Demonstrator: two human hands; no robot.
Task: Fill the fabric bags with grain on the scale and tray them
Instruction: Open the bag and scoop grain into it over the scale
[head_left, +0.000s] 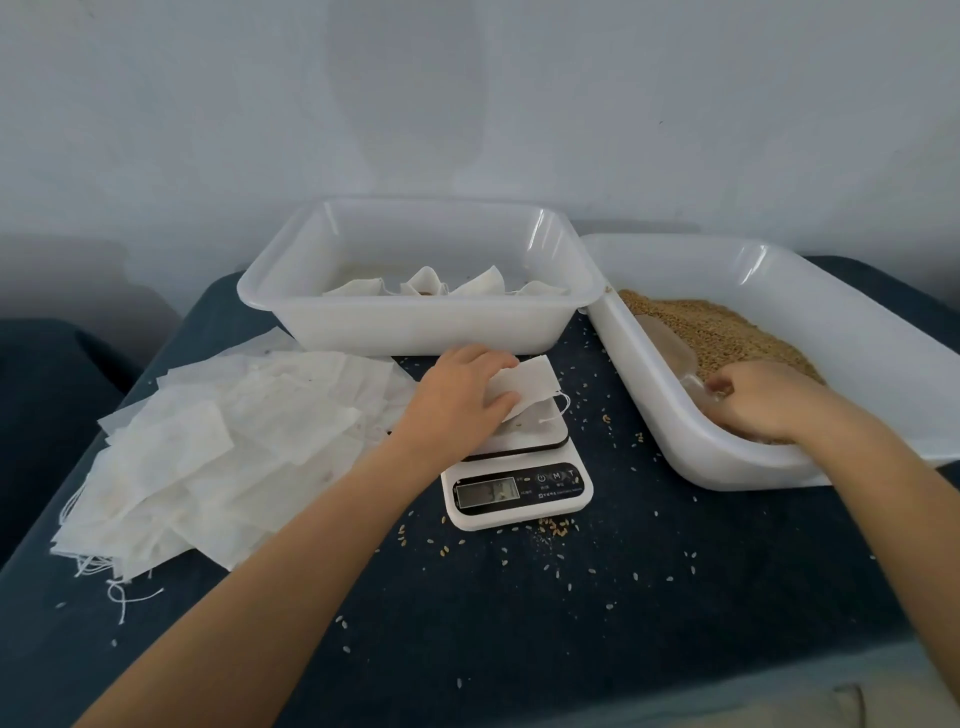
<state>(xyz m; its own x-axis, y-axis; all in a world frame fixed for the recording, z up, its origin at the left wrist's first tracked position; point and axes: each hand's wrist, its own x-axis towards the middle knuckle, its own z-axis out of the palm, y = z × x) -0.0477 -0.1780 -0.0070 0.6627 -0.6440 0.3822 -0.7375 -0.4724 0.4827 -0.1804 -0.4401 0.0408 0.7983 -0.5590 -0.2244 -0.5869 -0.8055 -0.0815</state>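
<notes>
My left hand (462, 389) grips an empty white fabric bag (530, 387) with a drawstring, held just above the platform of the small white digital scale (514, 488). My right hand (753, 400) reaches into the right-hand white tray (691, 447) of brown grain (727, 332) and grips the handle of a clear plastic scoop (670, 348) lying in the grain. A heap of empty fabric bags (218, 457) lies on the left of the dark blue table. Behind the scale stands a second white tray (415, 327) holding several filled bags (431, 283).
Loose grains (556, 527) are scattered over the dark blue tabletop around and in front of the scale. A pale wall rises right behind the two trays. The table's left edge drops off beside the bag heap.
</notes>
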